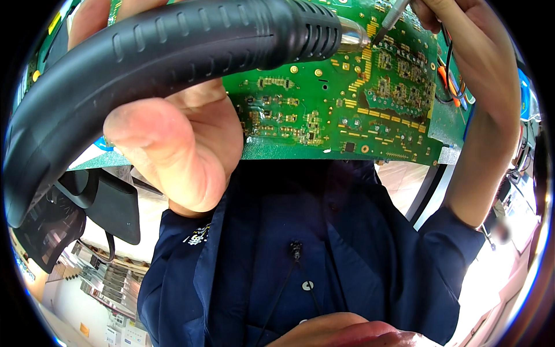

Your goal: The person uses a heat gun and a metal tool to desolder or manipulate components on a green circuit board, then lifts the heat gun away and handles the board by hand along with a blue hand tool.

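In my one head view, one green circuit board lies on one green table. The left hand grips one black heat gun, nozzle above the board; the right hand pinches one grey tool.

One hot-air gun, one board

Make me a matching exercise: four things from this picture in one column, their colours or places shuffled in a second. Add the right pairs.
1. Nozzled tool
2. Slim tool
3. Circuit board
4. Shirt

A. Dark blue
B. In the right hand
C. Green, with gold-coloured markings
D. Black, in the left hand

Pairs: 1-D; 2-B; 3-C; 4-A
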Demonstrator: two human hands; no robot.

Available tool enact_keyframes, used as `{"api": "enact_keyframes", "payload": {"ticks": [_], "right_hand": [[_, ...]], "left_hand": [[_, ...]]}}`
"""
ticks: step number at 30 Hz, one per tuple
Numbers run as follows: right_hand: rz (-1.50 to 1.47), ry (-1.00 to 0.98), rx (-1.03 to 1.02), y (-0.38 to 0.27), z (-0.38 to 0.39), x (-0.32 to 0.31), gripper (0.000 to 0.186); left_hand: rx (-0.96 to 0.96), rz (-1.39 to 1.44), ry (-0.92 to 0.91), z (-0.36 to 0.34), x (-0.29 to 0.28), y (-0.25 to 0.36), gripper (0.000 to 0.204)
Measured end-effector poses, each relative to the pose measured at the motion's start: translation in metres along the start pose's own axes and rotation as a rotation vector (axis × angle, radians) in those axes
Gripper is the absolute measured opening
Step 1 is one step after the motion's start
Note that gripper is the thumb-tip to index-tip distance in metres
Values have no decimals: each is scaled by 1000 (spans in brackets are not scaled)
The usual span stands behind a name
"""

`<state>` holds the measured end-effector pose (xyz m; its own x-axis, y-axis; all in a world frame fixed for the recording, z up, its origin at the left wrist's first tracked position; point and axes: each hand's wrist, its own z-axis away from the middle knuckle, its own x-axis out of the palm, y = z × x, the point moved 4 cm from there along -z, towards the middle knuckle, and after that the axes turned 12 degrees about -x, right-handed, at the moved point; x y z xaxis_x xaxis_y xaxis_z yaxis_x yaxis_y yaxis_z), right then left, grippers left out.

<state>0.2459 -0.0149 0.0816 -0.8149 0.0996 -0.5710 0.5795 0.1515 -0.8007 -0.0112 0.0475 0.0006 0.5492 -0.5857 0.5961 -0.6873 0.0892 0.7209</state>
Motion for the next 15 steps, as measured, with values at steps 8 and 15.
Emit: {"api": "enact_keyframes", "payload": {"ticks": [8, 15], "right_hand": [[16, -98, -28, -9, -16, 10, 33], [250, -132, 114, -13, -24, 9, 33]], "left_hand": [[5, 12, -24, 1, -2, -1, 69], [4, 35, -12, -1, 4, -5, 69]]}}
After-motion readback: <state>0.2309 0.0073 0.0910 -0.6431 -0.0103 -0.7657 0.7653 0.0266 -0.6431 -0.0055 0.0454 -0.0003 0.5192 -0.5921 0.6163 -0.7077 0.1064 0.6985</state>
